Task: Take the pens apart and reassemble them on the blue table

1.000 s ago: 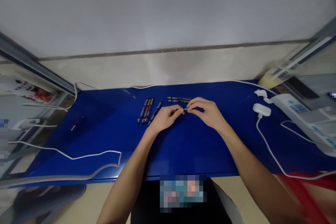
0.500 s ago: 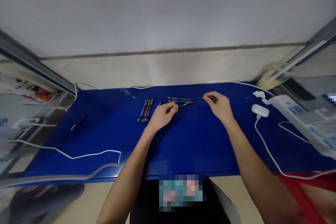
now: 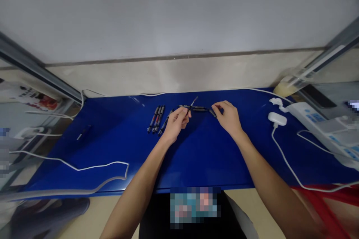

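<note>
On a blue tabletop (image 3: 112, 157), slim dark pens (image 3: 156, 118) lie side by side in a tight group, and two pens (image 3: 193, 108) lie end-on across just ahead of the hands. The left hand (image 3: 176, 122) pinches a thin pen part (image 3: 193, 101), tilted upward, while the right hand (image 3: 228, 118) pinches a short dark piece (image 3: 212, 112) between its fingertips.

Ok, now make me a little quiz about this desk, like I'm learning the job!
1. True or false: the left hand is nearer the white plug than the right hand is.
2. What colour is the desk under the pens?
3. What lies alone, far to the left of the hands? A: a pen. B: a spoon. C: a cup.

Key: 1 false; 2 blue; 3 A.
</note>
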`<state>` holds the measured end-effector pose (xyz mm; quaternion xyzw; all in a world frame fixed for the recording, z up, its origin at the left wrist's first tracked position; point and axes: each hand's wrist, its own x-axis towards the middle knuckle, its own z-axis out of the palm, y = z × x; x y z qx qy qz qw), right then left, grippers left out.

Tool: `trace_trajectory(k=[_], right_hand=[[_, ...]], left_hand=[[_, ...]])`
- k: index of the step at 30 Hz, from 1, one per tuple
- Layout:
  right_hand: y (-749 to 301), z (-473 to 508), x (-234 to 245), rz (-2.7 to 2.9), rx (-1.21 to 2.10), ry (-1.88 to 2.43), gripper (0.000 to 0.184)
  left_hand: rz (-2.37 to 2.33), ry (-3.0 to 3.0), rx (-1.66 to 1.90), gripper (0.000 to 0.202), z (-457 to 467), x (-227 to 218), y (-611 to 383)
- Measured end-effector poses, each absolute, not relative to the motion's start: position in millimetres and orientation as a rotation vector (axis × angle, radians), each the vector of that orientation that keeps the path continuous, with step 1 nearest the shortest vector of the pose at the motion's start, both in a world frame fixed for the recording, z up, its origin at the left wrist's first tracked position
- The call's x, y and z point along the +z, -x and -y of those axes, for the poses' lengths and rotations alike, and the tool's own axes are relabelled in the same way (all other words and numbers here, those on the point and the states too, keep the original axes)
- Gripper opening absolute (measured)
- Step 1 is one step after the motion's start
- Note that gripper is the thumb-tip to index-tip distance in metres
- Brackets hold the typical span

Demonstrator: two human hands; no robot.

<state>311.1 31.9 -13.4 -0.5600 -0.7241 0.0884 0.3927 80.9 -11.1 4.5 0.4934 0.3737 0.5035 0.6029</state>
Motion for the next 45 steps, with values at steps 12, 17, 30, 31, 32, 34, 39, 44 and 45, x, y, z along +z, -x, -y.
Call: trace_trajectory(k=[12,17,30,31,32,34,39,44,45], right_hand=[[-286.0,-3.6,19.3,1.799,0.839,1.181,0.043],[-281.3,-2.0,16.9,1.919,0.752,1.240,0.045],[-284.6,-12.4,4.4,1.620,1.085,1.176,0.017],[-285.3,-11.8,6.6,1.635,1.084,1.182,0.019],[-285.4,-10.7,9.2,1.657,1.080,1.192,0.023],[-284.9,-7.6,14.5,1.693,1.072,1.215,0.034],[-284.9,-6.9,17.1,1.710,1.037,1.229,0.042],[-290.1,-14.0,10.3,1.667,1.058,1.202,0.026],[-290.9,-14.8,9.5,1.654,1.067,1.197,0.024]], left_hand=[[-1.446,-2.194,0.941,0.035,19.0,3.8,-80.9],[-1.548,-2.331,0.865,0.036,19.0,-1.7,-80.2],[-1.841,-2.069,0.890,0.049,13.6,4.9,-76.5],[-1.837,-2.037,0.902,0.050,12.8,4.9,-76.1],[-1.827,-2.010,0.913,0.051,12.2,4.7,-75.9],[-1.802,-1.969,0.936,0.053,11.6,4.1,-75.8],[-1.768,-1.919,0.981,0.052,11.0,3.3,-74.9],[-1.699,-1.870,1.037,0.053,8.0,1.6,-70.5],[-1.676,-1.851,1.047,0.053,7.3,0.9,-69.6]])
